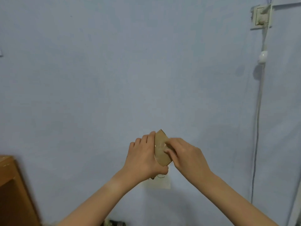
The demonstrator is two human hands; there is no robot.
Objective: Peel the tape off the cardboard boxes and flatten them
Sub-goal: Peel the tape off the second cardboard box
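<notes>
Cardboard box [160, 157]: small, plain brown, held up in mid-air in front of a blue wall [114, 70], about centre of view and between the two hands. It is tilted, with one corner pointing up and its broad face turned toward the camera.

Left grip [143, 157]: arm reaches up from lower left. Fingers wrap round the box's left edge toward the back, and the thumb is curled under the lower corner. Closed firmly on the box.

Right grip [187, 155]: arm reaches up from lower right, wrist bent inward. Forefinger and thumb tips are bent down and drawn together on the box face, pinching at a glossy patch of clear tape [158, 145]. Motion blur; cannot tell whether a tape end is lifted.

Box surface: edges look intact and the flaps closed. The only sheen is where the tape crosses the middle.

Surroundings: a wall socket [260, 15] sits top right, with a cable [258, 115] hanging down from it through a white switch [263, 57]. A brown wooden cabinet [13, 185] stands at lower left.
</notes>
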